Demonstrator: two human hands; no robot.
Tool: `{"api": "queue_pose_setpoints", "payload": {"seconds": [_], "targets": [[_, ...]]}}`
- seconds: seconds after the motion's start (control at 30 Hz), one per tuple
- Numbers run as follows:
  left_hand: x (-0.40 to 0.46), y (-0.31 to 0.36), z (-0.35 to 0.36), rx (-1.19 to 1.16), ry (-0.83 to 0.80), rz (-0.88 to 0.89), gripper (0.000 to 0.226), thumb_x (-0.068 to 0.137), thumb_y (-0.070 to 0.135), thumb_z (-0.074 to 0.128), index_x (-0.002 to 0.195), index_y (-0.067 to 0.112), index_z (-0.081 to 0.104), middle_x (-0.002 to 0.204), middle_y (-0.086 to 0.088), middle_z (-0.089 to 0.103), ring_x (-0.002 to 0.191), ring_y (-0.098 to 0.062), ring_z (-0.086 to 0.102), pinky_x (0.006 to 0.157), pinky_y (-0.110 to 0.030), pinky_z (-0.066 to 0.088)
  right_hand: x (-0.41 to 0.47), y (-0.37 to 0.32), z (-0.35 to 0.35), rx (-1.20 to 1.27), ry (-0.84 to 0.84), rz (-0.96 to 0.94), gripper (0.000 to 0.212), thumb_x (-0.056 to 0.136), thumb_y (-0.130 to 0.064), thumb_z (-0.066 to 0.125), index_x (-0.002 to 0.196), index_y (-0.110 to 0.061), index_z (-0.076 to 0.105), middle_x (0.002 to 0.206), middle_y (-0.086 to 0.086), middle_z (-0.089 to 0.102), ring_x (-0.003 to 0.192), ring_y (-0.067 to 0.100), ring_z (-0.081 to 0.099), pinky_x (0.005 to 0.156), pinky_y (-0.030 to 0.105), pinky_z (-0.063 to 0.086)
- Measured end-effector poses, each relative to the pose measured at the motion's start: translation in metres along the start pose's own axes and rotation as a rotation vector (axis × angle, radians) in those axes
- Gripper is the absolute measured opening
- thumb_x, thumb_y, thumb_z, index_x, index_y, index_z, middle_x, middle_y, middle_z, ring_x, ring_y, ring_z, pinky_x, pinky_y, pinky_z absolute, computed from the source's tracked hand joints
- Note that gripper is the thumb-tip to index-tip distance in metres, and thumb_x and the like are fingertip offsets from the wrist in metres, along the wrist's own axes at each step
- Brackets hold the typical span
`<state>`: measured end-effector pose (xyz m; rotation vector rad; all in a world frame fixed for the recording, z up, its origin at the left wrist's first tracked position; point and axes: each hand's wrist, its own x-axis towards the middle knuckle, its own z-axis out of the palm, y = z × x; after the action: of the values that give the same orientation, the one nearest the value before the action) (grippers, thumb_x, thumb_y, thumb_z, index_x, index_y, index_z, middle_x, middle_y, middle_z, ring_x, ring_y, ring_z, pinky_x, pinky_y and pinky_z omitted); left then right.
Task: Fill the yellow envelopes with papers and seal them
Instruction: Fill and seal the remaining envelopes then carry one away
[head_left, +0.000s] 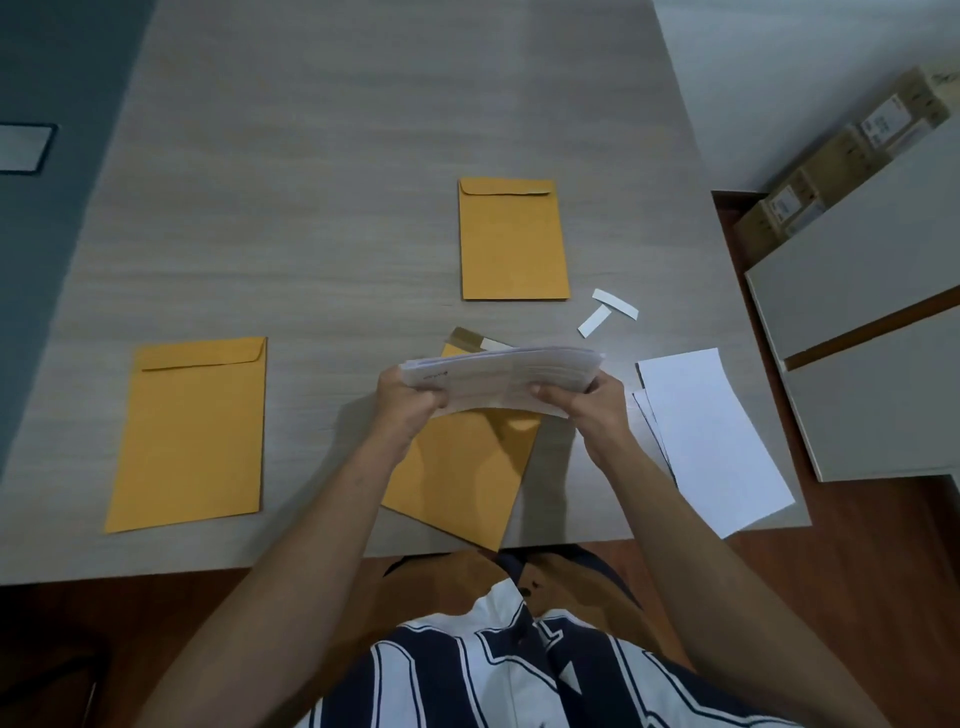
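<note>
Both hands hold a thick stack of printed papers (506, 376) above the table. My left hand (410, 397) grips its left end and my right hand (592, 402) grips its right end. Beneath the stack lies a yellow envelope (460, 478), tilted, its flap open at the far end and its near corner over the table edge. A second yellow envelope (192, 434) lies flat at the left with its flap down. A third yellow envelope (513, 241) lies further back, flap down.
White sheets (711, 441) lie at the table's right near corner, partly over the edge. Two white peel-off strips (608, 310) lie behind them. The wooden table (311, 182) stretches back. A white cabinet (862, 332) with cardboard boxes (841, 156) stands at the right.
</note>
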<state>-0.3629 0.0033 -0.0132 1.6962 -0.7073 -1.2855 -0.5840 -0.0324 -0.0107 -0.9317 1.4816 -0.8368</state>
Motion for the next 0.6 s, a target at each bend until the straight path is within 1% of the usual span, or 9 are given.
{"api": "queue_pose_setpoints", "payload": {"seconds": [0.1, 0.17, 0.2, 0.27, 0.33, 0.4, 0.47, 0.53, 0.6], "targets": [[0.0, 0.004, 0.003, -0.007, 0.011, 0.037, 0.032, 0.055, -0.007, 0.063, 0.072, 0.021, 0.063, 0.068, 0.004, 0.055, 0.063, -0.01, 0.052, 0.052, -0.023, 0.04, -0.002, -0.003, 0.001, -0.01, -0.028, -0.023, 0.039, 0.06, -0.003, 0.09, 0.094, -0.014, 0.073, 0.094, 0.004, 0.076, 0.089, 0.016, 0.072, 0.075, 0.027, 0.058], [0.001, 0.002, 0.004, 0.009, 0.016, 0.053, 0.029, 0.054, -0.006, 0.061, 0.068, 0.02, 0.06, 0.067, 0.003, 0.053, 0.065, -0.011, 0.052, 0.055, -0.026, 0.039, -0.002, -0.001, 0.001, -0.019, -0.028, -0.028, 0.041, 0.059, -0.004, 0.091, 0.095, -0.013, 0.073, 0.094, 0.005, 0.075, 0.088, 0.015, 0.072, 0.073, 0.025, 0.057], [0.001, -0.001, 0.005, 0.018, 0.018, 0.05, 0.03, 0.056, -0.007, 0.061, 0.07, 0.02, 0.061, 0.068, 0.003, 0.055, 0.068, -0.012, 0.053, 0.056, -0.027, 0.041, -0.003, 0.0, 0.002, -0.028, -0.022, -0.022, 0.044, 0.058, -0.005, 0.091, 0.097, -0.012, 0.072, 0.095, 0.005, 0.075, 0.09, 0.016, 0.071, 0.073, 0.025, 0.057], [0.001, -0.007, 0.006, 0.018, 0.028, 0.021, 0.036, 0.059, -0.011, 0.062, 0.082, 0.017, 0.065, 0.074, 0.004, 0.061, 0.074, -0.017, 0.059, 0.059, -0.025, 0.047, -0.004, 0.007, 0.003, -0.068, -0.008, -0.014, 0.052, 0.056, -0.007, 0.093, 0.103, -0.012, 0.071, 0.097, 0.004, 0.074, 0.093, 0.016, 0.07, 0.073, 0.027, 0.057], [0.001, -0.01, 0.007, 0.007, 0.056, 0.008, 0.039, 0.057, -0.007, 0.064, 0.09, 0.012, 0.067, 0.076, 0.005, 0.063, 0.074, -0.016, 0.062, 0.056, -0.017, 0.05, -0.006, 0.01, 0.005, -0.073, -0.006, -0.01, 0.058, 0.054, -0.008, 0.094, 0.107, -0.012, 0.07, 0.099, 0.004, 0.074, 0.094, 0.016, 0.07, 0.073, 0.029, 0.059], [0.001, -0.009, 0.01, -0.011, 0.085, 0.001, 0.036, 0.055, -0.004, 0.065, 0.087, 0.014, 0.066, 0.075, 0.006, 0.063, 0.069, -0.008, 0.061, 0.054, -0.015, 0.049, -0.006, 0.009, 0.006, -0.057, 0.003, -0.02, 0.06, 0.053, -0.009, 0.095, 0.107, -0.012, 0.07, 0.1, 0.004, 0.074, 0.095, 0.016, 0.07, 0.075, 0.03, 0.059], [0.003, -0.007, 0.013, -0.016, 0.099, -0.002, 0.036, 0.063, -0.014, 0.066, 0.08, 0.018, 0.065, 0.073, 0.004, 0.062, 0.064, -0.004, 0.061, 0.052, -0.015, 0.048, -0.006, 0.006, 0.007, -0.061, 0.007, -0.029, 0.057, 0.054, -0.009, 0.095, 0.104, -0.017, 0.069, 0.101, 0.004, 0.073, 0.096, 0.016, 0.069, 0.077, 0.032, 0.06], [0.006, -0.009, 0.015, 0.002, 0.087, -0.014, 0.039, 0.069, -0.021, 0.06, 0.081, 0.016, 0.066, 0.074, 0.001, 0.064, 0.067, -0.01, 0.063, 0.053, -0.02, 0.05, -0.006, 0.006, 0.007, -0.088, -0.014, -0.047, 0.051, 0.058, -0.008, 0.093, 0.1, -0.024, 0.068, 0.1, 0.002, 0.072, 0.095, 0.014, 0.069, 0.077, 0.032, 0.06], [0.008, -0.011, 0.016, 0.017, 0.098, -0.039, 0.036, 0.071, -0.019, 0.059, 0.084, 0.014, 0.068, 0.077, 0.001, 0.066, 0.073, -0.014, 0.064, 0.056, -0.023, 0.053, -0.005, 0.007, 0.006, -0.124, -0.013, -0.041, 0.044, 0.062, -0.011, 0.091, 0.097, -0.027, 0.069, 0.099, -0.001, 0.073, 0.094, 0.013, 0.069, 0.077, 0.031, 0.06]]}}
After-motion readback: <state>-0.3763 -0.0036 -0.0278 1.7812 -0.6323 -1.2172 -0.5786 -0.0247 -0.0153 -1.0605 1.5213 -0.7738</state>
